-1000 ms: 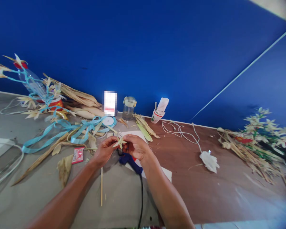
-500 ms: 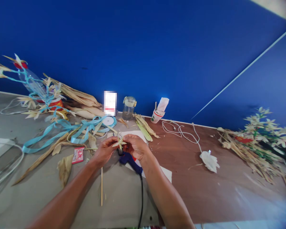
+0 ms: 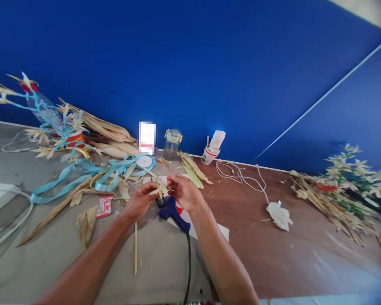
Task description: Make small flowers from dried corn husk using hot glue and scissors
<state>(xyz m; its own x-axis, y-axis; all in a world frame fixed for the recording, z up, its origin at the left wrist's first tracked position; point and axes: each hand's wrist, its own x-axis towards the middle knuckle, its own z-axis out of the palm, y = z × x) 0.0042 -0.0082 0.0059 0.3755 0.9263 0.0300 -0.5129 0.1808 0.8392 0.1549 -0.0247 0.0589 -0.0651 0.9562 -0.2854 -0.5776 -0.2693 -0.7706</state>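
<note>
Both hands meet over the table (image 3: pixel 273 254). The left hand (image 3: pixel 142 200) pinches a small star-shaped husk piece (image 3: pixel 158 190) between thumb and fingertips, and the right hand (image 3: pixel 183 191) closes its fingertips on the same piece from the other side. The piece sits in the air between the two hands, clear of the table.

Just beyond the grip, against the blue wall, stands a glass jar (image 3: pixel 172 144) with a pale band at its neck. It looks see-through, and whether anything is in it cannot be told. Beyond and to the right of the grip, a paper cup (image 3: pixel 208 154) holds a white folded thing and a thin stick-like end. Far to the left of the grip, a clear bottle (image 3: pixel 42 110) with a red cap has pale husk flowers and blue ribbon (image 3: pixel 82 173) around it. A red cup (image 3: pixel 74 137) stands beside the bottle, its contents hidden by the tangle.

Right under the grip lies a blue glue gun (image 3: pixel 173 212). Its tip is hidden behind the hands, and its black cord (image 3: pixel 188 267) runs toward the bottom edge. A white sheet (image 3: pixel 222 231) under the glue gun is mostly covered by the right forearm. A small card (image 3: pixel 147 137) beside the jar is blurred out. To the far right of the grip, a bunch of dried flowers (image 3: pixel 346 186) is cut off by the frame edge.
</note>
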